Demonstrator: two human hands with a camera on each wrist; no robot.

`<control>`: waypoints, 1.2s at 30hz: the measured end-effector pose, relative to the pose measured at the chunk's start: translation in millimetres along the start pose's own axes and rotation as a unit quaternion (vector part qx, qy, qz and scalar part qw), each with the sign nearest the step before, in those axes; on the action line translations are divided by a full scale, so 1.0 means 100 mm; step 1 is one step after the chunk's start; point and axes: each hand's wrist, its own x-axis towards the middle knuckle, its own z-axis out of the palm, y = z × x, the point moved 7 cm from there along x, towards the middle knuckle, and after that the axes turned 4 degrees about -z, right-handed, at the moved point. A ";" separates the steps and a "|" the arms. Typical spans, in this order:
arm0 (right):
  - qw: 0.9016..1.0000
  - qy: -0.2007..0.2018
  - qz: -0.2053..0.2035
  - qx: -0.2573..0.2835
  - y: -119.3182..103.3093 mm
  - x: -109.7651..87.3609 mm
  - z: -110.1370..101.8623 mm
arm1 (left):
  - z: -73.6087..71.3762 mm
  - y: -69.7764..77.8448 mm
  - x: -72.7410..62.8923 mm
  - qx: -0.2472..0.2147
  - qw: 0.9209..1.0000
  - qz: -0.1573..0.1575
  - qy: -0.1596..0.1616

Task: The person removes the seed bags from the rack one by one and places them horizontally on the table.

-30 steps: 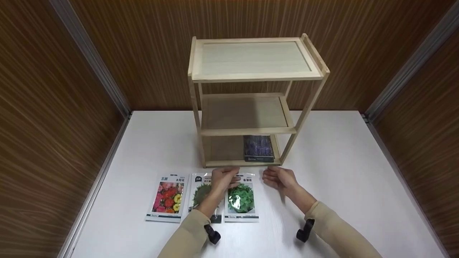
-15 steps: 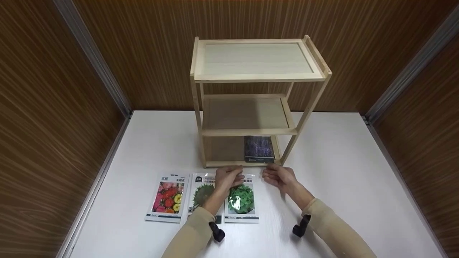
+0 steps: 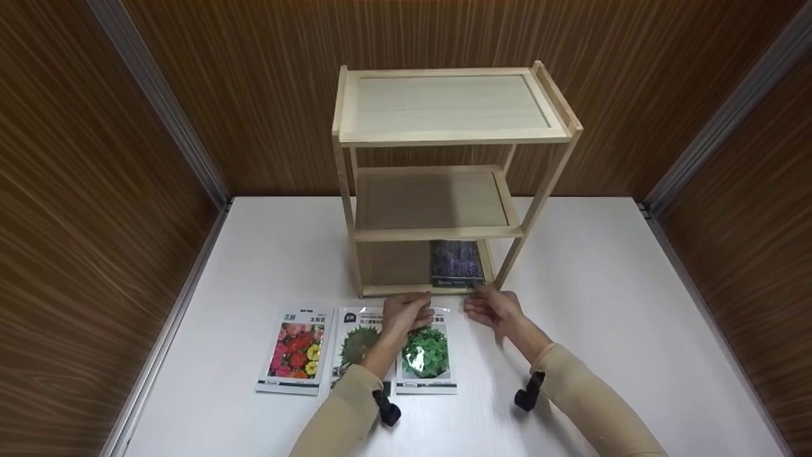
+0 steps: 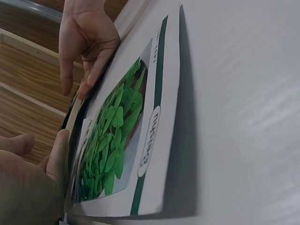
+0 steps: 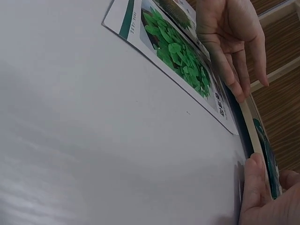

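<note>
A light wood rack (image 3: 438,200) with three shelves stands on the white table. On its bottom shelf, at the right, lies a dark packet with purple flowers (image 3: 457,260). My left hand (image 3: 399,320) reaches over two packets on the table, fingertips at the bottom shelf's front rail (image 5: 252,129). My right hand (image 3: 498,310) is at the same rail, its thumb overlapping the purple packet's near right corner in the head view. Thumb and fingers stand apart on both sides of the rail. Below the hands lies a green-leaf packet (image 4: 117,131); left of it, partly hidden, a spiky-plant packet (image 3: 356,339).
Farther left on the table is a packet with red, pink and yellow flowers (image 3: 295,352). Brown wood-grain panels (image 3: 285,95) close in the back and both sides. The rack's middle and top shelves rise above the hands.
My right hand has shifted slightly forward, and its thumb now overlaps the purple packet's corner. My left hand has moved slightly right and forward. The packets look unmoved.
</note>
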 end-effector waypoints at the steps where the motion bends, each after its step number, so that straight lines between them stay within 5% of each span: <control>1: 1.000 0.001 -0.001 -0.002 0.00 0.00 0.00 | 0.00 0.00 0.00 0.002 1.000 -0.001 -0.001; 36: 0.999 0.011 0.022 -0.031 -0.01 0.05 -0.03 | 0.04 0.04 -0.02 0.016 1.000 0.002 -0.008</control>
